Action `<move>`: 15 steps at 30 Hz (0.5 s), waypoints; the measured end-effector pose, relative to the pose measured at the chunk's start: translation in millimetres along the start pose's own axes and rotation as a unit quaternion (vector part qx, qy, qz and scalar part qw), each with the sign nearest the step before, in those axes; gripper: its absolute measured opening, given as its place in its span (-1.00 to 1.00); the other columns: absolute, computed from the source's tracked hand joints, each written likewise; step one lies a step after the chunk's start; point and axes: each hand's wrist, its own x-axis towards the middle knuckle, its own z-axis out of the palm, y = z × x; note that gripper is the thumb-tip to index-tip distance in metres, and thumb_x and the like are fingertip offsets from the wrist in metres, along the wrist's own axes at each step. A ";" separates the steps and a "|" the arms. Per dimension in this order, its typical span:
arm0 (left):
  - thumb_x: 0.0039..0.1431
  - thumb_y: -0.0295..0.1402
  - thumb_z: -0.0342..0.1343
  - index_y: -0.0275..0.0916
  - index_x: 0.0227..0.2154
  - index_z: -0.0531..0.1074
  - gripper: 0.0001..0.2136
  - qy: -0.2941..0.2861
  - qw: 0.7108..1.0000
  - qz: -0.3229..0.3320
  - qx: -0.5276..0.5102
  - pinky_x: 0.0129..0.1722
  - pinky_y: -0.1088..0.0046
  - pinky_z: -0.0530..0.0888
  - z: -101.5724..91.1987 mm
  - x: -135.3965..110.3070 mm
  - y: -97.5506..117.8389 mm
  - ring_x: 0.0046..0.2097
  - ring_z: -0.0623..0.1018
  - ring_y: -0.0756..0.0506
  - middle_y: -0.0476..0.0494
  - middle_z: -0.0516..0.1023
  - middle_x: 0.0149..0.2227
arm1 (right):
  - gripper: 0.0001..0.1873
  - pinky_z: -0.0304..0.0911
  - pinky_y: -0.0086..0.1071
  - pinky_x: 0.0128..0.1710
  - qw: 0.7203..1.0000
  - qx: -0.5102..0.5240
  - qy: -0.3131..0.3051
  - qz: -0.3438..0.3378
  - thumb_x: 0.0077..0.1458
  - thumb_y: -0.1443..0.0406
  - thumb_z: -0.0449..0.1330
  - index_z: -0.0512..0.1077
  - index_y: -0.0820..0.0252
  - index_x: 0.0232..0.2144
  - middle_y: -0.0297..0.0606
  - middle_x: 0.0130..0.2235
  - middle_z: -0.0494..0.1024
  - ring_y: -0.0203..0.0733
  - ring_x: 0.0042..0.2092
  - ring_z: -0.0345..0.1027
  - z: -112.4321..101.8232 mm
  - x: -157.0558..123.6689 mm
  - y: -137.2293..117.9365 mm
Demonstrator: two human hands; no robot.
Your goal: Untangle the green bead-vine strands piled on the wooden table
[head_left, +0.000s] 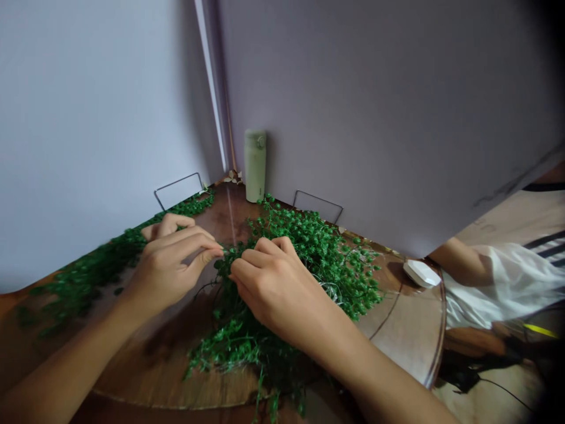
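Foliage (pixel 318 259), green and beaded, is shown heaped on a round wooden table (pixel 406 335); its strands are pinched by the left hand (pixel 174 265) between thumb and fingers and gripped by the curled right hand (pixel 273 288).

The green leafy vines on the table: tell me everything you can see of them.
The vines look artificial: masses of small, round, bright green leaves on thin stems, with pale wire-like strands showing in the tangle. They lie in a loose heap on the wooden table, spilling over its near edge, and a further length lies off to the left. The left hand pinches a sprig at the heap's edge; the right hand rests curled on the heap.
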 end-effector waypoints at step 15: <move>0.43 -0.22 0.06 -0.41 -0.12 0.50 -0.70 0.111 0.953 -0.283 0.018 -0.30 0.28 0.04 -35.8 -9.0 -63.4 -0.29 0.36 0.15 0.07 0.31 -0.33 | -0.81 0.00 -0.21 -0.28 0.996 0.070 -0.004 -0.060 0.40 0.24 0.13 0.38 0.16 -0.30 -0.38 -0.29 0.52 -0.17 -0.29 0.26 7.7 -3.1 -25.7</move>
